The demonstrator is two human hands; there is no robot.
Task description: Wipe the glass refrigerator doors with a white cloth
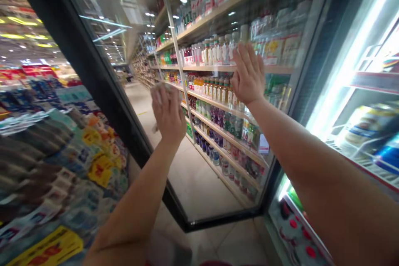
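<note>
My left hand [170,116] is raised against the inner side of a glass door [215,195], blurred by motion. A pale, crumpled cloth [155,128] seems to show at the edges of its fingers, mostly hidden under the hand. Higher up and to the right, my right hand [248,77] lies flat on the same pane, fingers stretched and slightly spread, with nothing in it. The door stands open in its dark frame [118,104]. A small white label [263,144] is stuck on the glass low on the right.
Through the pane, shelves [230,133] of bottled drinks run along an aisle floor [140,99]. On the right is a lit cooler with drinks [361,126] on racks. Packaged goods [62,174] with yellow signs [46,249] fill the left side, close to the door's edge.
</note>
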